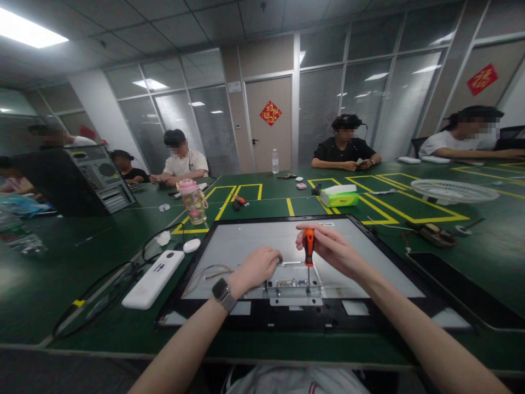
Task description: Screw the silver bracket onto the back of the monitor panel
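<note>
A flat display panel (pixel 246 232) with a black frame lies on the table before me, its pale back face up. A metal bracket (pixel 293 300) with a row of connector ports sits at its near middle. My right hand (pixel 328 243) is closed around the orange and black handle of a screwdriver (pixel 309 243). The screwdriver stands upright, its shaft reaching down to the bracket's right part. My left hand (pixel 258 267), wearing a watch (pixel 222 293), has its fingers bent together against the bracket's left side. Its fingertips are partly hidden. Thin wires (pixel 211 271) lie left of it.
Left of the panel are a white power bank (pixel 153 279), black cables (pixel 98 290) and a pink-lidded bottle (pixel 192 202). A black panel (pixel 463 284) lies right. Beyond are a tissue pack (pixel 339 197), a white round grille (pixel 455 190) and a computer case (pixel 82 180). Several people sit around.
</note>
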Demonstrator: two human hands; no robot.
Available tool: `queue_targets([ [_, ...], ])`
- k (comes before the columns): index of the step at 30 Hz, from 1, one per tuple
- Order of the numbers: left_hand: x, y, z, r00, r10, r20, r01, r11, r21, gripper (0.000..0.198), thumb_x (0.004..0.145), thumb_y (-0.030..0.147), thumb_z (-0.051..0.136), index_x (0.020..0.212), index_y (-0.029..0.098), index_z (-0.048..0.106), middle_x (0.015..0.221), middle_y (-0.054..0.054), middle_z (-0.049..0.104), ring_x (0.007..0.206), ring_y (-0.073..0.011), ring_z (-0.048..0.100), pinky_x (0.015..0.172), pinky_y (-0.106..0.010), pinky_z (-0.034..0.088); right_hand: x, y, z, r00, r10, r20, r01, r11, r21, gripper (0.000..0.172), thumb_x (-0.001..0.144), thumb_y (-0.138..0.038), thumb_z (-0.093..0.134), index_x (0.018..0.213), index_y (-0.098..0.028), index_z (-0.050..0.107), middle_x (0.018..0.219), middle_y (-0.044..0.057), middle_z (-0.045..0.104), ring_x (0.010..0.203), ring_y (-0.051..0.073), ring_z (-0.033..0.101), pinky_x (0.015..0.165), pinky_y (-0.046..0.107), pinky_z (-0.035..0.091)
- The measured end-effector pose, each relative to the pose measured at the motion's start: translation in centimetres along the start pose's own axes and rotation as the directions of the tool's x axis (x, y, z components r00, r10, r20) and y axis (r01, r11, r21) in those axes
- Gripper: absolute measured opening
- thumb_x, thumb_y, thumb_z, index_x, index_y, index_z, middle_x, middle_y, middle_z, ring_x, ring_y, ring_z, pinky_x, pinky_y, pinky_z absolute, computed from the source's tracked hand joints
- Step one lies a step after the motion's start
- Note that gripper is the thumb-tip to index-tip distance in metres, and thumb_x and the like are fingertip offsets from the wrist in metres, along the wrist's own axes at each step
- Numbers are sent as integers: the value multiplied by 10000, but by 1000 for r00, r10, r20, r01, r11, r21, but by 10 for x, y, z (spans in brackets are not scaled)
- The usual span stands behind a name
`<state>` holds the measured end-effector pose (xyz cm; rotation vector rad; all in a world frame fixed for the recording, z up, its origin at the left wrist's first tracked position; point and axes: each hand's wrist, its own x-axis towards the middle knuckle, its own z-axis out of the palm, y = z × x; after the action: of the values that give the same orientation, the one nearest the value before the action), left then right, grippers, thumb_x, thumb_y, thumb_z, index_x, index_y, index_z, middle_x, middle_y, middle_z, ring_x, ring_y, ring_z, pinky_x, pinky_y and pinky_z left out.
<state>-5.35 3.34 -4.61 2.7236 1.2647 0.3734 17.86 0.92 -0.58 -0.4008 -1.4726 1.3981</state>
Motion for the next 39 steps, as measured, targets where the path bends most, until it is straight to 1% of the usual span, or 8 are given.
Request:
queue_targets([
  [8,0,1,-2,1000,2,12,-3,1000,12,299,995,172,373,1078,177,660,1026,-74,681,1003,-215,612,917,-326,473,-1,2,-3,972,-194,-132,137,925,-356,195,776,-401,787,901,-253,764,915,36,645,752,165,599,646,291,505],
  [13,1,1,0,1000,-1,7,1,1000,12,289,985,160,387,1074,172,661,1031,-76,683,1021,-220,610,933,-334,472,-2,2,-3,979,-166,-119,125,947,-297,270,924,-420,610,1095,-263,748,982,69,727,925,231,686,864,394,526],
  [20,0,1,-1,1000,3,7,-3,1000,-16,303,992,172,375,1079,169,665,1041,-78,683,1022,-219,608,942,-337,475,-1,1,1,931,-341,-135,235,837,-495,194,839,-383,727,964,-242,774,850,44,653,801,194,617,744,335,523],
  [24,0,1,0,1000,3,4,-3,1000,-12,297,988,169,380,1074,169,664,1048,-80,682,1027,-216,608,948,-331,471,-3,3,-2,959,-254,-124,181,889,-421,296,957,-407,555,1129,-249,737,908,64,702,912,237,658,873,406,506],
  [26,1,1,0,1000,1,5,-1,1000,-10,297,985,165,380,1073,171,663,1047,-80,681,1027,-216,607,946,-329,470,-3,3,-1,965,-218,-143,147,908,-392,287,946,-402,576,1135,-253,732,915,64,713,897,240,669,862,410,514],
  [31,0,2,-1,1000,-6,12,6,1000,-6,294,990,177,381,1081,177,660,1026,-76,682,1001,-217,608,929,-334,477,-3,-1,2,943,-302,-137,193,836,-513,244,864,-418,686,1016,-247,770,925,67,654,876,229,617,796,369,515],
  [35,0,3,-2,1000,-8,14,8,1000,-7,293,985,162,384,1079,169,661,1036,-81,680,1019,-219,607,938,-335,476,-3,1,1,965,-237,-115,166,886,-433,299,949,-409,559,1141,-256,730,990,72,683,940,242,647,891,404,487],
  [39,1,3,-3,1000,-5,19,5,1000,-6,296,985,155,381,1075,162,663,1026,-82,680,1016,-219,610,943,-341,476,-3,0,2,951,-277,-136,181,856,-485,201,870,-366,687,1019,-244,747,844,40,629,797,202,601,769,348,506],
])
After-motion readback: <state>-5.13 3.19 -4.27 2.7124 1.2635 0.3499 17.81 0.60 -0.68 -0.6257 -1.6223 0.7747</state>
